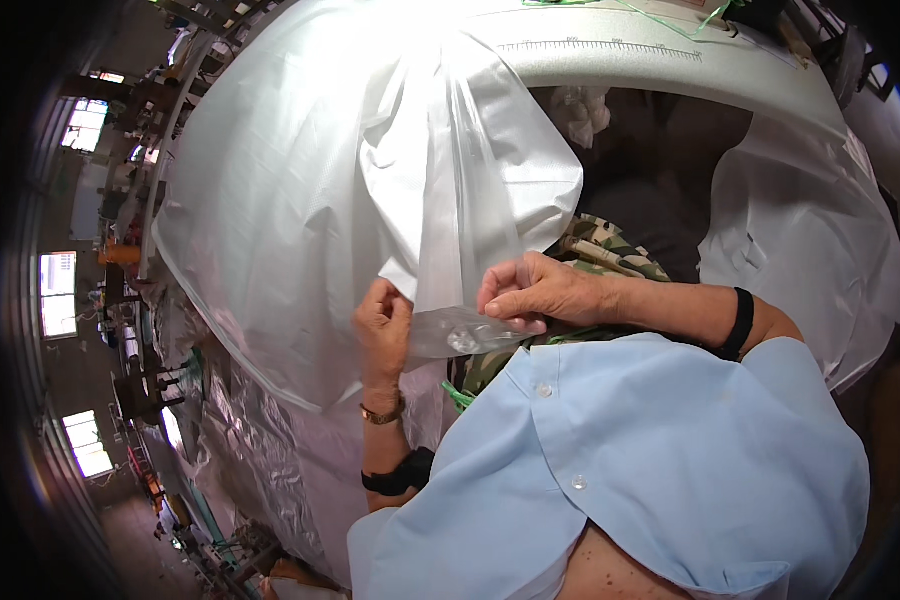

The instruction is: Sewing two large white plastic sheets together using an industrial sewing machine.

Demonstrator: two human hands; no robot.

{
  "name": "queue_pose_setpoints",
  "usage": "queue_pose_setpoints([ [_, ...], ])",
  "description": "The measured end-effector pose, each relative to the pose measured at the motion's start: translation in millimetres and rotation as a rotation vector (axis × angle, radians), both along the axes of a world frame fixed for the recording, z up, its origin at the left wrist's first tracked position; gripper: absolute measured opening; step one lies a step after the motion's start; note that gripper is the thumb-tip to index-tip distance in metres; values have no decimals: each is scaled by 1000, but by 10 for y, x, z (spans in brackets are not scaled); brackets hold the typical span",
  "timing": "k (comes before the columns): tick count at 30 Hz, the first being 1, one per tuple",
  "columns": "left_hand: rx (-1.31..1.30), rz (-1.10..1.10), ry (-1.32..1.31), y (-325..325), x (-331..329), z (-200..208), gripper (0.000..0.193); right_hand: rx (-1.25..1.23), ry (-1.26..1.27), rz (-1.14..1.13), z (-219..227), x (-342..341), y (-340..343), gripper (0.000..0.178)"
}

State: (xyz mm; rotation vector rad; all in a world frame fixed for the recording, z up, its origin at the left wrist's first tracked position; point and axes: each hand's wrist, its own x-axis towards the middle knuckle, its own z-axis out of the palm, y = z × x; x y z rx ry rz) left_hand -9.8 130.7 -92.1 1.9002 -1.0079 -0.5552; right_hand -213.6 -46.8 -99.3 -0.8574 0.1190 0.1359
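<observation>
A large white plastic sheet hangs toward me in gathered folds. Clear plastic film spans the gap between my hands at its lower end. My left hand is closed, its fingers curled around the film's left end beside the white folds. To the right, my right hand has its fingers bent and pinched at the film's other end. The fingertips of both hands are partly hidden, so how much material each one grips does not show.
A pale work surface with a printed scale curves across the far side. Green string lies on it. More translucent sheeting hangs at the right, and crumpled clear plastic lies at the left. Camouflage cloth shows beyond my right hand.
</observation>
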Motion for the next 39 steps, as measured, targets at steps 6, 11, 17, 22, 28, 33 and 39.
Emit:
queue_pose_setpoints([
  [6, 152, 158, -312, 87, 159, -196, 4, -177, 40, -23, 49, -42, 54, 21],
  [11, 209, 137, -494, -7, 103, -182, 6, -284, -73, -38, 129, -67, 75, 24],
  [17, 112, -64, -836, 61, -222, 631, 18, -416, -98, -28, 292, -265, 57, 30],
  [22, -217, -286, -402, -302, -655, 877, 22, -441, -86, -126, 325, -248, 140, 28],
  [28, -99, -217, -89, -595, -690, 567, 13, -614, -100, -233, 266, -282, 196, 28],
  [33, -2, -162, 466, -541, -613, 412, 10, -674, -81, -217, 244, -290, 206, 30],
  [39, -134, -101, -331, -485, -702, 448, 3, -877, -93, -301, 236, -293, 253, 29],
])
